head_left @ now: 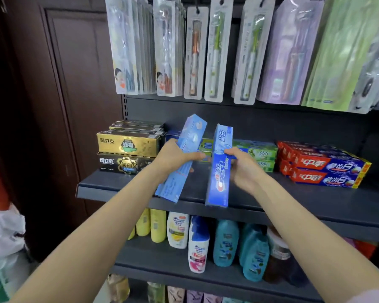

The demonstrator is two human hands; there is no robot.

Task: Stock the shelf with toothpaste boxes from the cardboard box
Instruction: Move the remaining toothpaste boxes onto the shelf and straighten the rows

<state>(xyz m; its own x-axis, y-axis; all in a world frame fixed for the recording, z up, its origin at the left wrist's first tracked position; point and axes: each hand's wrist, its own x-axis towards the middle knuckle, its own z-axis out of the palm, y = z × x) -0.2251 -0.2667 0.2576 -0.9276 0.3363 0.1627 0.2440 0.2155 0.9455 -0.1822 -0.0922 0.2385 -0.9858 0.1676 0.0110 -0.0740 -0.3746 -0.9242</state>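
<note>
Two bare forearms reach up from the lower edge of view toward a dark grey shelf [109, 189]. Left hand [173, 157] grips a pale blue toothpaste box [182, 158] around its middle, fingers curled across the front face; box stands on end, tilted to the right, lower end hanging past the shelf's front lip. Right hand [243, 169] holds a darker blue toothpaste box [219, 167], thumb on the front face and fingers wrapped behind; box near upright, lower end also past the lip. The two boxes are just beside each other, apart, in front of the shelf's middle section.

On the shelf, left: gold and black toothpaste boxes [127, 153] stacked lengthwise. Behind the hands: green toothpaste boxes [263, 155], stacked. Right: red and blue toothpaste boxes [324, 167] in a stack, angled slightly.

Above: toothbrush packs [214, 53] hanging in a row against the back panel. Lower shelf: yellow bottles [153, 226], white shampoo bottles [197, 243], teal bottles [239, 248]. Left of the unit, a dark brown wooden door [74, 84]; white plastic bags [2, 232] near the floor.
</note>
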